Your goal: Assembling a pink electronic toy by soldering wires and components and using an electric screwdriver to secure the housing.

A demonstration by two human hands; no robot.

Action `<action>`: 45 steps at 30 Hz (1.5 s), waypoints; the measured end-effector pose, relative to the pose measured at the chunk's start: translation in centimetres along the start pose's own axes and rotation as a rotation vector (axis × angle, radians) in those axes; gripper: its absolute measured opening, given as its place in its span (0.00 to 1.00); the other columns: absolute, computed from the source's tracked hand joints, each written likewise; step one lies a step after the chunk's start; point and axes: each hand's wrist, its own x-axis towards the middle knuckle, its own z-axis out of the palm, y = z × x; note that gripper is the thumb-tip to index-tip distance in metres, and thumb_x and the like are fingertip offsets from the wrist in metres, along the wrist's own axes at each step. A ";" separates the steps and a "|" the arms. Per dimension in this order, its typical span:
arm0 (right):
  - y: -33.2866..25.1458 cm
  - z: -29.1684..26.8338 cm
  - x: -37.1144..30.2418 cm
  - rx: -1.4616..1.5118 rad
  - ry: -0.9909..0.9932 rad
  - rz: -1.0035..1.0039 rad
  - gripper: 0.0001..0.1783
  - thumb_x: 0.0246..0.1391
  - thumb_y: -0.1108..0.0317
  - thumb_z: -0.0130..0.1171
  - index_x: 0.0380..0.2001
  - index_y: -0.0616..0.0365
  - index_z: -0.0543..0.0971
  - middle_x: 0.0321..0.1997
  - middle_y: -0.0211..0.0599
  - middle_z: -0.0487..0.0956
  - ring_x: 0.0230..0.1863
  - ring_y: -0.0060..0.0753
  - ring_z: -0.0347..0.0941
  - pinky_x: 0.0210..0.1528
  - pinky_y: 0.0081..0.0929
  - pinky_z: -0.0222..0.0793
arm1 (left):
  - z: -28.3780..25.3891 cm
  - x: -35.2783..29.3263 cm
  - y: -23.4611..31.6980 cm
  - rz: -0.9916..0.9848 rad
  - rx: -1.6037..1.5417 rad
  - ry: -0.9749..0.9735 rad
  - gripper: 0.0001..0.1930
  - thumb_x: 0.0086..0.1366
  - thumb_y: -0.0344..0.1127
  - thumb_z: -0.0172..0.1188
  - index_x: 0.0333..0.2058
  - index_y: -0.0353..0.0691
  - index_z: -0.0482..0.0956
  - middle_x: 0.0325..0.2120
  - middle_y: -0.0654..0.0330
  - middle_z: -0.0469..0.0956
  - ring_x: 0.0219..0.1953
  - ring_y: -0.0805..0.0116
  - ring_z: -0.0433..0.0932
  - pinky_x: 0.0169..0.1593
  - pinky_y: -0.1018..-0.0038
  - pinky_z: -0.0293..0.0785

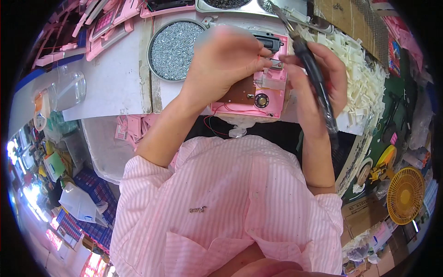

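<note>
A pink plastic casing (272,108) lies on the bench in front of me, with a brown board, thin red wires and a round black-rimmed part (261,100) in it. My left hand (226,60) reaches over the casing, its thumb and fingertips pinched over a small part (276,63) near its right edge. Whatever sits between those fingertips is too small to name. In my right hand (327,76) rests a black-handled soldering iron (314,69), its metal shaft slanting up and away. My right thumb and forefinger come close to the left fingertips.
A round tin (150,57) of small metal screws stands left of the casing. White plastic pieces (362,78) are heaped at the right. Pink casings (108,25) pile up at the far left, near a clear jar (71,85). A metal tray (251,10) lies at the back.
</note>
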 end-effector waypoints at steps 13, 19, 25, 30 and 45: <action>1.0 1.9 0.8 -0.091 -0.085 -0.065 0.27 0.52 0.88 0.62 0.56 0.64 0.71 0.42 0.40 0.80 0.43 0.28 0.80 0.49 0.25 0.80 | -1.7 -0.2 1.9 -0.054 0.472 -0.124 0.08 0.66 0.30 0.64 0.40 0.31 0.81 0.29 0.62 0.82 0.30 0.78 0.80 0.35 0.82 0.77; 1.9 2.4 0.8 -0.203 -0.018 -0.203 0.24 0.51 0.83 0.65 0.53 0.57 0.77 0.40 0.33 0.81 0.38 0.17 0.79 0.42 0.16 0.75 | -2.3 0.6 2.7 0.104 0.747 -0.227 0.09 0.67 0.34 0.63 0.41 0.33 0.82 0.28 0.66 0.81 0.30 0.82 0.76 0.36 0.81 0.74; 1.5 1.7 1.0 -0.178 0.012 -0.195 0.25 0.51 0.83 0.65 0.53 0.57 0.76 0.40 0.33 0.81 0.39 0.18 0.78 0.44 0.17 0.74 | -3.4 1.7 1.6 -0.010 0.490 -0.240 0.08 0.69 0.33 0.61 0.38 0.34 0.80 0.34 0.67 0.77 0.38 0.83 0.72 0.42 0.79 0.72; 1.5 -1.3 0.9 -0.257 0.106 -0.171 0.28 0.51 0.86 0.65 0.56 0.64 0.72 0.41 0.39 0.81 0.42 0.25 0.79 0.47 0.21 0.75 | -1.4 2.0 0.6 0.601 0.926 0.000 0.07 0.55 0.34 0.67 0.28 0.36 0.82 0.34 0.57 0.76 0.36 0.60 0.75 0.41 0.66 0.72; 0.7 -5.1 -2.3 -0.236 -0.100 -0.119 0.16 0.51 0.75 0.69 0.44 0.67 0.80 0.37 0.36 0.82 0.33 0.18 0.74 0.35 0.14 0.69 | -0.6 1.6 -0.3 0.438 1.015 0.098 0.07 0.49 0.29 0.66 0.22 0.35 0.76 0.28 0.54 0.69 0.34 0.55 0.70 0.38 0.63 0.66</action>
